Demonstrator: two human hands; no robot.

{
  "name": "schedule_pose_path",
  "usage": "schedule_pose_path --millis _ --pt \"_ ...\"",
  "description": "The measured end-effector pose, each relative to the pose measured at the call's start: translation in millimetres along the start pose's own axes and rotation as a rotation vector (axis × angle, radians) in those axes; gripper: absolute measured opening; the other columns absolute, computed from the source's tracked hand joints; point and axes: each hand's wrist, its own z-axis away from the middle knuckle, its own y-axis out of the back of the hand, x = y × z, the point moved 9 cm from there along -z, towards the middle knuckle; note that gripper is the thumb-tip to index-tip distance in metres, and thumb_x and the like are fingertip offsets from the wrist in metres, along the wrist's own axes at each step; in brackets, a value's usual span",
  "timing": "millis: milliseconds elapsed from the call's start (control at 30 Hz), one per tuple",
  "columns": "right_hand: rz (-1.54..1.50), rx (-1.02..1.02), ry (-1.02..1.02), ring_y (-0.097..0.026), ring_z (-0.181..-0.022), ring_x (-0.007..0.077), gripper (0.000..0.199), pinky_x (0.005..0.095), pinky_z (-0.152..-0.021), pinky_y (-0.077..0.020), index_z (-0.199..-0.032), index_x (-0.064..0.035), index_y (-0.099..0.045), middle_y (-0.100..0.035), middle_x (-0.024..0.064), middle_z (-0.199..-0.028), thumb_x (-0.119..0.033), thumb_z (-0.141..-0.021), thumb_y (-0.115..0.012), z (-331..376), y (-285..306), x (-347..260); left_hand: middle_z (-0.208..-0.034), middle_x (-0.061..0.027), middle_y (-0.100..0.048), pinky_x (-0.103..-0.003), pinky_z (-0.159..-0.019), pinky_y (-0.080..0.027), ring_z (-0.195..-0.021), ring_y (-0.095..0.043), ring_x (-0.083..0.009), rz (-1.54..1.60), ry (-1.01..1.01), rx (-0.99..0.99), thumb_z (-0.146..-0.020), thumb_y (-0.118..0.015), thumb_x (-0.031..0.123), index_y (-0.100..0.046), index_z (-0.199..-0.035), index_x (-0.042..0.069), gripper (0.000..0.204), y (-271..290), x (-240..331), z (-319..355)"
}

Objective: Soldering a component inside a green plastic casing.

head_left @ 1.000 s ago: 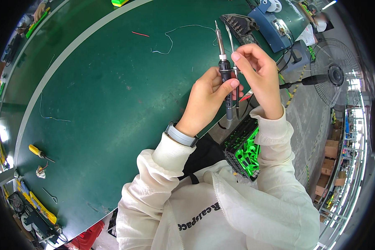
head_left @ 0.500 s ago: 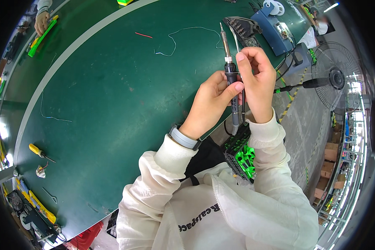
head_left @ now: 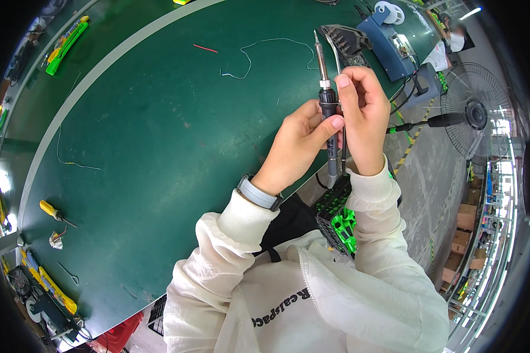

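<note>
A soldering iron [head_left: 325, 97] with a black grip and a metal tip pointing away from me is held upright over the near edge of the green table [head_left: 159, 135]. My left hand [head_left: 300, 141] wraps the grip from the left, thumb on its side. My right hand [head_left: 362, 115] pinches a pair of thin metal tweezers [head_left: 337, 53] right beside the iron's grip. A grey watch sits on my left wrist. Both sleeves are cream-coloured.
A blue soldering station [head_left: 388, 41] and a dark iron stand [head_left: 347, 38] sit at the table's far right. A white wire [head_left: 259, 53] lies ahead. A yellow screwdriver [head_left: 53, 212] lies at left, a standing fan [head_left: 474, 115] at right, a green-black crate [head_left: 335, 215] below.
Both hands have held the iron and tweezers together, drifting slightly toward the table's far side; the grip looks the same.
</note>
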Motion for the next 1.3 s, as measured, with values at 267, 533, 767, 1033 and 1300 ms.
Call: schedule_pose_path --millis 267,533,767,1033,1300 --pt "0.053 -0.002 0.102 -0.052 -0.064 0.0129 0.009 0.0265 -0.061 -0.0447 -0.087 0.001 -0.053 -0.056 0.0067 -0.077 -0.007 -0.088 -0.057 1.8 2.4 -12.9 -0.109 -0.0068 -0.059 -0.028 -0.082 -0.05 -0.095 -0.058 -0.0107 0.014 -0.016 -0.054 -0.097 -0.048 0.025 -0.046 -0.122 -0.001 0.036 -5.5 4.5 1.4" --pt "0.16 -0.037 0.212 -0.05 -0.064 0.0147 0.009 0.0275 -0.058 -0.0432 -0.09 -0.001 -0.049 -0.05 0.0068 -0.081 -0.009 -0.091 -0.053 3.0 -0.8 -24.4 -0.095 -0.0027 -0.057 -0.026 -0.077 -0.049 -0.086 -0.055 -0.0086 -0.06 -0.025 -0.028 -0.099 -0.045 0.022 -0.051 -0.107 -0.001 0.025 -3.3 5.5 1.8" --pt "0.181 -0.057 0.214 -0.049 -0.068 0.0176 0.007 0.0295 -0.061 -0.0426 -0.092 -0.0017 -0.046 -0.048 0.0084 -0.083 -0.008 -0.093 -0.046 4.7 -4.1 -24.1 -0.082 -0.0001 -0.056 -0.023 -0.069 -0.045 -0.075 -0.05 -0.0058 -0.08 -0.059 0.003 -0.099 -0.046 0.021 -0.053 -0.098 -0.001 0.022 -0.7 5.9 0.7" --pt "0.129 -0.049 0.231 -0.048 -0.068 0.0168 0.007 0.0298 -0.061 -0.0419 -0.092 -0.0014 -0.045 -0.047 0.0088 -0.084 -0.008 -0.094 -0.045 5.2 -4.6 -20.7 -0.08 0.0 -0.056 -0.023 -0.066 -0.043 -0.072 -0.048 -0.0058 -0.085 -0.073 0.029 -0.098 -0.047 0.02 -0.054 -0.095 -0.001 0.022 1.3 3.5 -0.4" --pt "0.129 -0.055 0.237 -0.047 -0.067 0.0154 0.006 0.029 -0.059 -0.0416 -0.092 -0.0017 -0.044 -0.046 0.0081 -0.083 -0.007 -0.093 -0.046 5.2 -4.3 -19.8 -0.077 -0.0001 -0.055 -0.023 -0.065 -0.042 -0.071 -0.047 -0.0061 -0.104 -0.07 0.032 -0.098 -0.047 0.02 -0.054 -0.093 -0.001 0.023 0.2 2.9 0.1"
